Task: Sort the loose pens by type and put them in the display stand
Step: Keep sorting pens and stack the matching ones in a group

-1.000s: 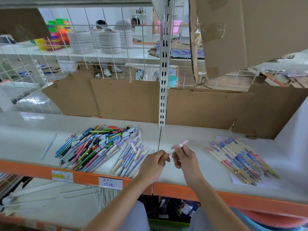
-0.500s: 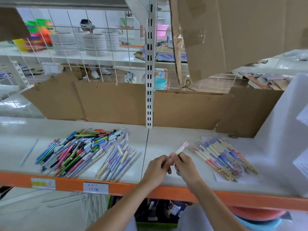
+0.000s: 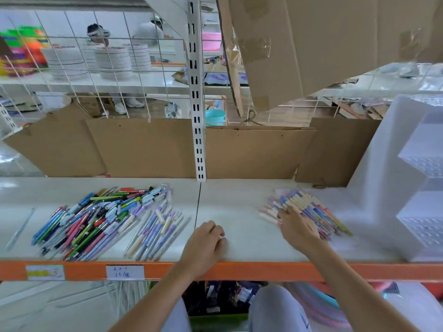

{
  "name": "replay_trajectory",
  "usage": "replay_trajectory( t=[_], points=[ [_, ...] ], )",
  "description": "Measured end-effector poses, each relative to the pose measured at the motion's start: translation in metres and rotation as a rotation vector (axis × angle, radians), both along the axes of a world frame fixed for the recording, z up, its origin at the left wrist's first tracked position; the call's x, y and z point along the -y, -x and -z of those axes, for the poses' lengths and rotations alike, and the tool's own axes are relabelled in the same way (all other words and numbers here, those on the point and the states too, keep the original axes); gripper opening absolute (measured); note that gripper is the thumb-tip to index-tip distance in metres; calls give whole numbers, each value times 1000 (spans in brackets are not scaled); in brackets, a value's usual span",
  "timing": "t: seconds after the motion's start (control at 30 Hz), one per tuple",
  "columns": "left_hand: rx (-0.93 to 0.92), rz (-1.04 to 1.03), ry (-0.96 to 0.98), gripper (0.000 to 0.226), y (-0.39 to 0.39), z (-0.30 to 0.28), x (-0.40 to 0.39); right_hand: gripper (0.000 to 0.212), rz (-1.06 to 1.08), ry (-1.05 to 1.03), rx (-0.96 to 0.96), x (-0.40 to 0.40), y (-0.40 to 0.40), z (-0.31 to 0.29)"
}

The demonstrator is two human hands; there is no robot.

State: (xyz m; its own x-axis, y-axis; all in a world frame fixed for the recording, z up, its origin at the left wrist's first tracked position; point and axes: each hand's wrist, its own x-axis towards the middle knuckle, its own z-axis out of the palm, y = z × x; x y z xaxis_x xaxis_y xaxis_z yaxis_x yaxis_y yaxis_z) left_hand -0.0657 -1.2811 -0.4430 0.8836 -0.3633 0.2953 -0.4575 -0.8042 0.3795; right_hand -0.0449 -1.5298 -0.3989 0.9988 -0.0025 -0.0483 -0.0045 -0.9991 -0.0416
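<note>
Pens lie in three groups on the white shelf [image 3: 235, 212], and the change is on the right. A moment ago both hands met over the middle of the shelf with one pink-capped pen between them; now they have parted. The display stand [image 3: 407, 188], a white stepped rack at about three o'clock, shows no pens in the compartments that can be seen.

Largest is the mixed heap [image 3: 96, 219] at nine o'clock, a jumble of blue, green, pink and lilac barrels. Just beside it, toward the centre, a smaller fan of pale lilac pens [image 3: 155, 233] looks already separated. At two o'clock lies the sorted row [image 3: 311, 212], cream and blue barrels side by side.

The right hand [image 3: 297, 228] has swung out to that row, its fingers on the row's near left edge where the pink pens lie. Motion blur hides whether its grip has let go of the pen, so that cannot be told. The left hand [image 3: 206, 243] rests at six o'clock on the shelf with fingers curled; something pale shows at its fingertips, too small to name, so its grip is unclear too.

Judged from this, one more pen is joining its type, and loading the stand has not begun.
</note>
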Motion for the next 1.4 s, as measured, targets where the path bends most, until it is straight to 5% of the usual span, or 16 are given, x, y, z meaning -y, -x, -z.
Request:
replay_trajectory(
  t=[0.5, 0.9, 1.23, 1.4],
  points=[
    [19, -144, 27, 23, 5, -3, -55, 35, 194, -25, 37, -14, -11, 6],
    [56, -338, -16, 20, 7, 3, -99, 29, -375, -201, -33, -160, 14, 10],
    [38, -465, 116, 17, -7, -1, -120, 21, -211, -469, -23, -162, 8, 31],
    [-113, -547, 43, 21, -31, -11, -115, 20, -184, -521, -27, -161, 9, 32]
  ],
)
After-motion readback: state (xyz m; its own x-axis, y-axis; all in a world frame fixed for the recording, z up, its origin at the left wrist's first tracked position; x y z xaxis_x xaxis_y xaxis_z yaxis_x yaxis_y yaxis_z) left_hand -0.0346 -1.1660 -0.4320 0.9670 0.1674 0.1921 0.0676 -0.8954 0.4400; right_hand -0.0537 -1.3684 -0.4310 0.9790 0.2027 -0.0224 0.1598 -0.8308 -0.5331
